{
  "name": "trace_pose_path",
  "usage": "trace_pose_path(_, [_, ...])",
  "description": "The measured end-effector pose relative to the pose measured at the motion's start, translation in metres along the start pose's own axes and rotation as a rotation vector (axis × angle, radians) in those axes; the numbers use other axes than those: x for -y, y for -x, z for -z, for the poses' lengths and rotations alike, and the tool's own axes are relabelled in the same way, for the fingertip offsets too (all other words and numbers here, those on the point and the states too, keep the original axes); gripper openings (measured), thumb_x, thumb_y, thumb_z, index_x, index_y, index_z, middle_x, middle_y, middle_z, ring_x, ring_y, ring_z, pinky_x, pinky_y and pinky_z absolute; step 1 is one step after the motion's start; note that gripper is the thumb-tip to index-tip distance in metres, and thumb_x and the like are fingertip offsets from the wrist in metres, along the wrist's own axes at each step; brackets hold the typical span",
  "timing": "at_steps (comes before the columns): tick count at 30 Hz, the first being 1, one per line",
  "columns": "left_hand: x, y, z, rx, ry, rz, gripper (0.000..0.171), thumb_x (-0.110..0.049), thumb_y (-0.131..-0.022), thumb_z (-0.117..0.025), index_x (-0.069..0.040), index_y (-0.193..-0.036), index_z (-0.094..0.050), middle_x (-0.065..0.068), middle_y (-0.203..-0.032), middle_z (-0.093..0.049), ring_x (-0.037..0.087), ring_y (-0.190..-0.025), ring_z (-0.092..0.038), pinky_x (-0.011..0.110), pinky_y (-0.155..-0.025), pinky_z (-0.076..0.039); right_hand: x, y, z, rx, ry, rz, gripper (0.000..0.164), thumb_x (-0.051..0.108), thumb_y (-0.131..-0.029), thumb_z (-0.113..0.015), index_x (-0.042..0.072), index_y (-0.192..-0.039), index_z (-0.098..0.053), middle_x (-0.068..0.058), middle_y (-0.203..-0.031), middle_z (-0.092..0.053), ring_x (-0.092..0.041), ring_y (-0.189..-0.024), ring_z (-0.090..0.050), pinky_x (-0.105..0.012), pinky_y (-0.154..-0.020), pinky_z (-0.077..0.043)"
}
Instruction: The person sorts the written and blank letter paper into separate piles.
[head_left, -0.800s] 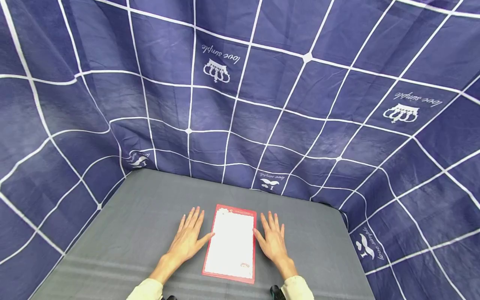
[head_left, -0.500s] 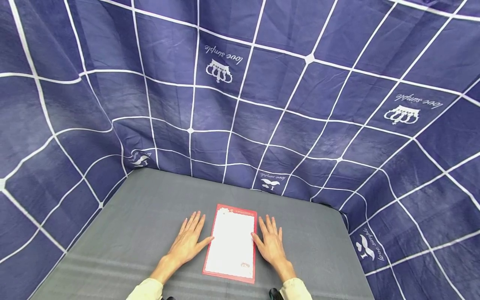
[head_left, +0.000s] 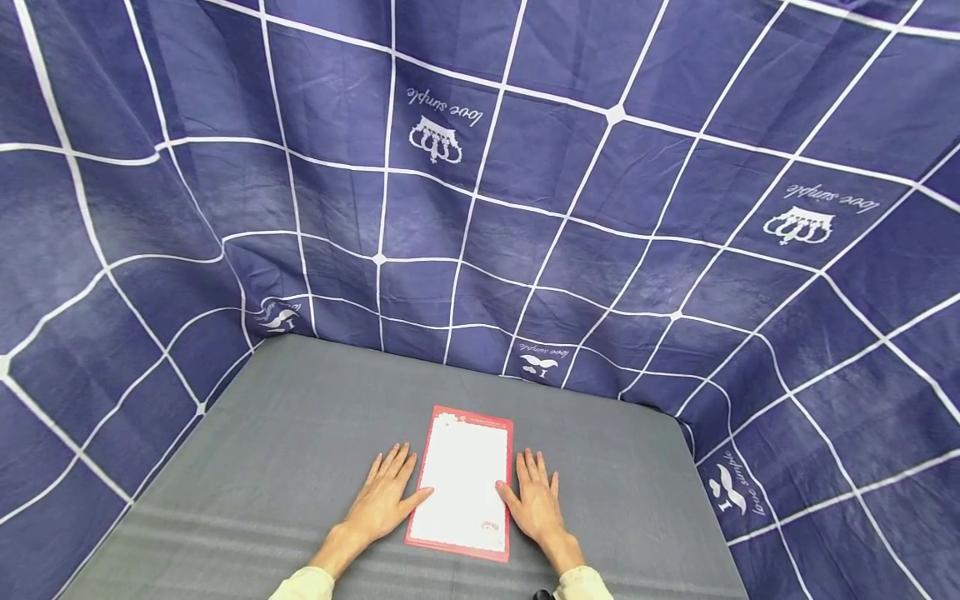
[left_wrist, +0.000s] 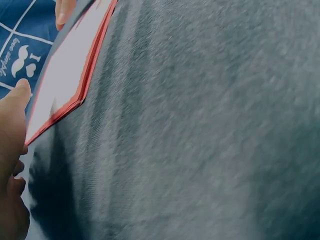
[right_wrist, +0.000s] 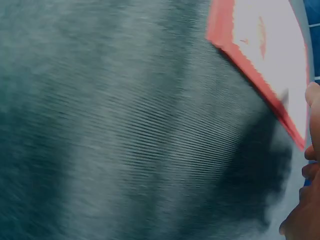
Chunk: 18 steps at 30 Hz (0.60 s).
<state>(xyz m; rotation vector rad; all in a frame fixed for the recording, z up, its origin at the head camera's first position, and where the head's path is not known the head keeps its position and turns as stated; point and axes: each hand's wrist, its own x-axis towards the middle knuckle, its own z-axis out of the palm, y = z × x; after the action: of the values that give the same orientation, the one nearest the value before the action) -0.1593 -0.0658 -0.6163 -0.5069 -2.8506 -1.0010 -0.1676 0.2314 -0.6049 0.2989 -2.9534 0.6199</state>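
Observation:
A white sheet with a red printed border lies flat between the two hands; its layered edge in the left wrist view suggests a thin stack or pad. On its left is my left hand, fingers straight, with the thumb reaching over the red edge. My right hand lies on the other side, fingers straight too, its thumb over the right border. Whether either thumb touches the paper cannot be told. Both wrist views show the paper's near corner, with the left thumb and the right thumb at the frame edges.
The paper lies on a grey cloth-covered table with some creases near the front. A blue curtain with white grid lines hangs behind it and along both sides.
Both hands have drawn back a little towards the person, and the thumbs now reach slightly further over the paper's side edges. The paper stays almost where it was.

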Motion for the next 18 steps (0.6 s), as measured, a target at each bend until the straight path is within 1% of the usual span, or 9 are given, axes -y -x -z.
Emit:
trace_pose_path(4, [-0.002,0.004,-0.006,-0.018,-0.012,-0.013,0.078,-0.053,-0.097,-0.055,0.01,-0.14,-0.047,0.027,-0.153,-0.034,0.041,-0.145,-0.024,0.058,-0.117,-0.008,0.0,0.006,-0.008,0.021,-0.023,-0.017,0.072,0.049,-0.099,-0.053,-0.006,-0.144,-0.044,-0.025,-0.152,-0.036,-0.044,-0.144,-0.024,-0.073,-0.108,-0.014])
trace_pose_path(8, [-0.005,0.008,-0.01,-0.058,-0.032,-0.033,0.076,-0.052,-0.096,-0.057,0.012,-0.135,-0.052,0.029,-0.15,-0.037,0.042,-0.143,-0.029,0.06,-0.116,-0.011,0.0,0.011,-0.013,0.025,-0.039,-0.02,0.071,0.049,-0.099,-0.053,-0.007,-0.143,-0.045,-0.026,-0.152,-0.036,-0.044,-0.144,-0.024,-0.073,-0.108,-0.013])
trace_pose_path(11, [-0.007,0.008,-0.012,-0.056,-0.017,-0.022,0.076,-0.053,-0.095,-0.057,0.012,-0.134,-0.053,0.029,-0.149,-0.038,0.042,-0.142,-0.031,0.058,-0.116,-0.013,-0.001,0.013,-0.016,0.021,-0.051,-0.023,0.071,0.047,-0.099,-0.053,-0.007,-0.143,-0.045,-0.026,-0.152,-0.036,-0.044,-0.144,-0.024,-0.073,-0.109,-0.012])
trace_pose_path(14, [-0.008,0.007,-0.012,-0.044,0.005,-0.008,0.076,-0.053,-0.096,-0.057,0.011,-0.136,-0.051,0.029,-0.15,-0.037,0.041,-0.142,-0.03,0.056,-0.117,-0.013,-0.004,0.013,-0.019,-0.01,-0.045,-0.017,0.07,0.047,-0.099,-0.054,-0.007,-0.142,-0.047,-0.026,-0.151,-0.037,-0.044,-0.143,-0.025,-0.073,-0.108,-0.012])
trace_pose_path(18, [-0.009,0.005,-0.013,-0.041,0.001,-0.004,0.075,-0.053,-0.096,-0.056,0.009,-0.138,-0.051,0.028,-0.151,-0.037,0.04,-0.143,-0.029,0.055,-0.117,-0.012,-0.004,0.013,-0.021,-0.041,-0.044,-0.008,0.069,0.047,-0.099,-0.055,-0.005,-0.142,-0.047,-0.025,-0.151,-0.037,-0.044,-0.143,-0.026,-0.072,-0.109,-0.011])
